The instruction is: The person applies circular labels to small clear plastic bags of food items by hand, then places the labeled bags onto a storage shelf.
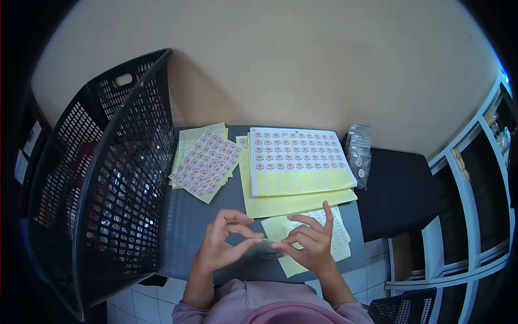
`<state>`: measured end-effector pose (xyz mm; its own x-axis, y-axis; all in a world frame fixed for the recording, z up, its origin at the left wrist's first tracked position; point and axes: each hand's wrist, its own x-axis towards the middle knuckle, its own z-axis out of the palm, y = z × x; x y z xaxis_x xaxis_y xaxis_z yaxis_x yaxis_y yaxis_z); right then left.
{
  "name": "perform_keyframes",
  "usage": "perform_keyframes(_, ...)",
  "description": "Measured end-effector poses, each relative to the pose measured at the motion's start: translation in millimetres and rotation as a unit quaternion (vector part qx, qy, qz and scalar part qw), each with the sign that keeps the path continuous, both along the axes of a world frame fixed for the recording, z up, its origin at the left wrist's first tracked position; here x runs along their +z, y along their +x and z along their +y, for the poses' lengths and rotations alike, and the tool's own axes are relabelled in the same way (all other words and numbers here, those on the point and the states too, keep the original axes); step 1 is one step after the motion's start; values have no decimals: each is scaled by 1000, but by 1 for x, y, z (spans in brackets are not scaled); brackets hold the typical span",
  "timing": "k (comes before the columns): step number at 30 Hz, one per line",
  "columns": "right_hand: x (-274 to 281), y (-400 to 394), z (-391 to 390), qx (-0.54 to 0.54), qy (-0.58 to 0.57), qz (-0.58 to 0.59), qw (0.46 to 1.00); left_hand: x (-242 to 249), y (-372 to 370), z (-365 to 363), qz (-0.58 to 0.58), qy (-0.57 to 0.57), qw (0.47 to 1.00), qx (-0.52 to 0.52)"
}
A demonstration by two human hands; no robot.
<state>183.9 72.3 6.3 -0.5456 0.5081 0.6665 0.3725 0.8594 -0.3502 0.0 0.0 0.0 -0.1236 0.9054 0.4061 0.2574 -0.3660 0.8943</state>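
Near the table's front edge, my left hand (229, 240) pinches one side of a small clear plastic packet (266, 249) between thumb and fingertips. On the other side of the packet, my right hand (310, 243) pinches it too, with the little finger raised. What the packet holds is too dark and small to make out. Beneath my right hand lie a yellow sheet and a sheet with small printed labels (340, 232). Just beyond is a stack of sticker sheets (297, 151) with yellow backing.
A large black basket (116, 178) stands at the left. More sticker sheets (208, 164) lie on the grey table (189, 227). A row of clear packets (360, 154) is at the table's right, beside a black surface (399, 189). Shelves (464, 200) stand far right.
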Motion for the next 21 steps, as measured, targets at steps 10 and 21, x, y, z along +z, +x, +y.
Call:
perform_keyframes(10,-27,-8,-13,42,-134,64,988,-11,-6,0,-111,-44,992,40)
perform_keyframes(21,-48,16,-15,27,-210,114,971,-24,-22,-4,-179,-21,982,60)
